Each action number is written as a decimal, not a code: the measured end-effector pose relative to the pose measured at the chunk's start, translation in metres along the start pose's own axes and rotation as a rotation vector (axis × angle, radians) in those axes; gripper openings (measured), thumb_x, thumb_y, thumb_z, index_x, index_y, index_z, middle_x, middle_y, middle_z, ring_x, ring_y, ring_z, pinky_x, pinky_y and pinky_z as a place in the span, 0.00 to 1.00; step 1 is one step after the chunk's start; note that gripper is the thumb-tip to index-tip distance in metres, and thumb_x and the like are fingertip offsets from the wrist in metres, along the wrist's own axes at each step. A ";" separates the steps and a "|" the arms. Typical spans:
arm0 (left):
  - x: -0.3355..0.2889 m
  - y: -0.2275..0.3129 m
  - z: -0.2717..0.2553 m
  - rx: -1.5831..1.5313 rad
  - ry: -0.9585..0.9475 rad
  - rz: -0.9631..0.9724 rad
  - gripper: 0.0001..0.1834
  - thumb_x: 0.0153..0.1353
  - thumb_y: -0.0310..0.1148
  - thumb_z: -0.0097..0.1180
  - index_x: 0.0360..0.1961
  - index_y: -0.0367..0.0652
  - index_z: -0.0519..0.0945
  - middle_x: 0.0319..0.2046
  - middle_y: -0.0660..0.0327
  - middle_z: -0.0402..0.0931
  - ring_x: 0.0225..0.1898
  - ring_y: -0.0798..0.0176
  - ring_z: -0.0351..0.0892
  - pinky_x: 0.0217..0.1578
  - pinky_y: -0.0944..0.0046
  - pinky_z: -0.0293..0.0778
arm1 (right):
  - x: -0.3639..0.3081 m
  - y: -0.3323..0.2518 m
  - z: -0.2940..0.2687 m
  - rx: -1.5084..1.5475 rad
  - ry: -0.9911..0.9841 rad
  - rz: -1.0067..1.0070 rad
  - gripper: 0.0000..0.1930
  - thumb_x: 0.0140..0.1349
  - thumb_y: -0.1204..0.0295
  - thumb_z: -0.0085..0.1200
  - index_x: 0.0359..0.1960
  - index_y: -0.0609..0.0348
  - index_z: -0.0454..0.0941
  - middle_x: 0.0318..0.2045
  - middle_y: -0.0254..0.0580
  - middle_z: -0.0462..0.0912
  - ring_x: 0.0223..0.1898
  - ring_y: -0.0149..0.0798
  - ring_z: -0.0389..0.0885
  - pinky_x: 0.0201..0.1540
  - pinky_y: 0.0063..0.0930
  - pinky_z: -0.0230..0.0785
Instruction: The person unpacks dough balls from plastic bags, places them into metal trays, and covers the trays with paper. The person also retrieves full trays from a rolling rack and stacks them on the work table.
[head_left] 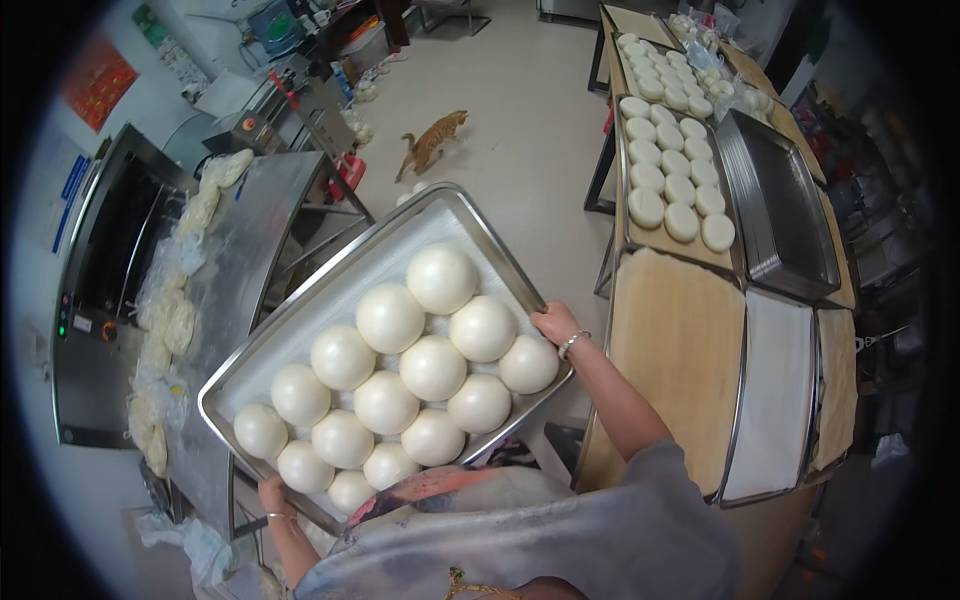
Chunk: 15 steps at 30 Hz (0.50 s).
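Observation:
A metal baking tray (290, 322) lined with white paper is held in front of my body, tilted with its far right corner raised in the picture. Rows of smooth round white buns (387, 403) sit on it. My right hand (557, 325) is closed round the tray's right rim, a bracelet on its wrist. At the lower left rim, my left hand (273, 495) grips the tray too; its fingers are partly hidden beneath the edge. The tray's near edge is close to my grey top, which covers part of it.
A metal table (225, 270) with plastic-wrapped bundles (180, 320) runs along the left. On the right, a long table bears trays of flat white rounds (675, 180), lined trays (680, 350) and stacked metal trays (775, 200). An orange cat (435, 140) is on the floor ahead.

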<state>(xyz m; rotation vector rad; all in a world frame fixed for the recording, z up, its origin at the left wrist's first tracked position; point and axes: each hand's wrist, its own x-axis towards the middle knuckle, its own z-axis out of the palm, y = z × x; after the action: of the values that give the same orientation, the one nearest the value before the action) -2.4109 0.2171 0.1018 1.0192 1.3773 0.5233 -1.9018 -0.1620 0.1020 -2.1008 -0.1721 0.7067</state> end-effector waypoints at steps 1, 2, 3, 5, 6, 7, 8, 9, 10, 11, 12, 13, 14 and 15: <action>0.021 0.010 0.013 -0.021 -0.019 -0.013 0.13 0.36 0.20 0.48 0.30 0.34 0.72 0.26 0.56 0.72 0.27 0.56 0.73 0.28 0.57 0.71 | 0.028 -0.014 0.002 -0.014 0.011 -0.028 0.12 0.44 0.67 0.50 0.18 0.68 0.73 0.13 0.49 0.72 0.16 0.41 0.70 0.23 0.36 0.62; 0.047 0.022 0.029 0.073 0.051 -0.125 0.15 0.36 0.20 0.48 0.30 0.32 0.73 0.27 0.55 0.72 0.28 0.55 0.74 0.28 0.56 0.72 | 0.058 -0.026 0.004 -0.044 0.015 -0.029 0.12 0.44 0.67 0.49 0.18 0.68 0.73 0.13 0.50 0.73 0.16 0.42 0.71 0.23 0.37 0.62; 0.078 0.032 0.051 0.055 -0.016 -0.119 0.15 0.35 0.20 0.48 0.31 0.32 0.73 0.27 0.55 0.73 0.29 0.54 0.74 0.29 0.55 0.72 | 0.084 -0.031 0.005 -0.058 0.033 -0.035 0.13 0.44 0.67 0.49 0.18 0.68 0.74 0.14 0.52 0.73 0.16 0.43 0.71 0.23 0.37 0.63; 0.141 0.056 0.100 0.054 -0.052 -0.163 0.17 0.35 0.20 0.47 0.32 0.32 0.74 0.27 0.55 0.73 0.30 0.53 0.75 0.31 0.55 0.73 | 0.125 -0.028 0.009 -0.106 0.067 0.017 0.14 0.44 0.66 0.49 0.20 0.69 0.75 0.16 0.56 0.74 0.19 0.47 0.74 0.25 0.38 0.64; 0.171 0.066 0.130 0.002 -0.169 -0.147 0.17 0.35 0.20 0.47 0.32 0.32 0.73 0.27 0.54 0.73 0.31 0.51 0.76 0.32 0.54 0.74 | 0.139 -0.021 0.008 -0.112 0.114 0.050 0.15 0.43 0.65 0.49 0.21 0.69 0.75 0.16 0.57 0.74 0.19 0.49 0.74 0.25 0.38 0.64; 0.200 0.079 0.161 0.045 -0.173 -0.160 0.17 0.35 0.20 0.47 0.33 0.31 0.73 0.27 0.54 0.73 0.31 0.51 0.76 0.33 0.54 0.74 | 0.148 -0.012 0.007 -0.140 0.141 0.091 0.15 0.43 0.65 0.49 0.22 0.70 0.75 0.16 0.59 0.74 0.20 0.50 0.75 0.26 0.39 0.65; 0.227 0.093 0.192 0.081 -0.220 -0.173 0.18 0.34 0.20 0.47 0.33 0.31 0.73 0.27 0.54 0.73 0.31 0.51 0.76 0.34 0.54 0.74 | 0.154 -0.003 0.004 -0.111 0.204 0.119 0.15 0.43 0.65 0.50 0.22 0.70 0.76 0.17 0.59 0.74 0.21 0.52 0.75 0.27 0.39 0.65; 0.250 0.108 0.223 0.118 -0.267 -0.185 0.18 0.34 0.20 0.47 0.33 0.31 0.73 0.27 0.54 0.73 0.31 0.51 0.76 0.34 0.54 0.75 | 0.155 0.006 0.002 -0.103 0.238 0.172 0.16 0.43 0.65 0.50 0.23 0.70 0.76 0.18 0.60 0.75 0.22 0.54 0.76 0.28 0.40 0.66; 0.269 0.121 0.255 0.194 -0.382 -0.160 0.19 0.34 0.20 0.47 0.34 0.31 0.74 0.27 0.55 0.74 0.30 0.52 0.75 0.33 0.57 0.74 | 0.150 0.014 -0.003 -0.083 0.330 0.194 0.16 0.42 0.65 0.51 0.23 0.71 0.76 0.18 0.60 0.75 0.23 0.54 0.76 0.28 0.40 0.66; 0.288 0.133 0.291 0.285 -0.404 -0.096 0.19 0.32 0.20 0.47 0.32 0.32 0.74 0.26 0.57 0.74 0.28 0.54 0.75 0.31 0.60 0.72 | 0.145 0.018 -0.006 -0.065 0.395 0.208 0.16 0.42 0.65 0.51 0.24 0.71 0.76 0.19 0.60 0.76 0.24 0.55 0.77 0.28 0.41 0.66; 0.299 0.144 0.321 0.309 -0.482 -0.068 0.18 0.32 0.20 0.48 0.31 0.32 0.75 0.26 0.57 0.74 0.27 0.56 0.75 0.29 0.61 0.71 | 0.134 0.021 -0.010 -0.041 0.436 0.265 0.16 0.42 0.65 0.51 0.24 0.71 0.76 0.19 0.60 0.76 0.24 0.55 0.77 0.28 0.41 0.66; 0.308 0.155 0.351 0.355 -0.561 -0.043 0.18 0.31 0.20 0.48 0.31 0.33 0.75 0.26 0.58 0.74 0.26 0.58 0.74 0.27 0.63 0.70 | 0.124 0.021 -0.014 -0.030 0.524 0.295 0.15 0.42 0.66 0.51 0.23 0.70 0.76 0.19 0.59 0.76 0.25 0.55 0.78 0.28 0.41 0.66; 0.314 0.168 0.377 0.358 -0.600 -0.044 0.17 0.31 0.20 0.48 0.30 0.33 0.75 0.25 0.58 0.74 0.26 0.58 0.74 0.27 0.63 0.69 | 0.111 0.020 -0.015 -0.010 0.521 0.351 0.15 0.42 0.66 0.51 0.23 0.71 0.76 0.17 0.58 0.76 0.23 0.53 0.77 0.27 0.41 0.66; 0.320 0.182 0.403 0.378 -0.648 -0.049 0.17 0.31 0.20 0.49 0.29 0.33 0.75 0.25 0.58 0.74 0.25 0.59 0.74 0.26 0.63 0.69 | 0.099 0.017 -0.016 -0.021 0.557 0.412 0.15 0.43 0.65 0.51 0.23 0.71 0.75 0.16 0.56 0.75 0.22 0.50 0.77 0.26 0.40 0.65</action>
<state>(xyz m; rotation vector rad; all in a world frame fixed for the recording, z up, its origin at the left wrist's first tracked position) -1.9256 0.4564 0.0311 1.3084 0.9228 -0.1208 -1.8136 -0.1471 0.0538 -2.2920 0.5740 0.3220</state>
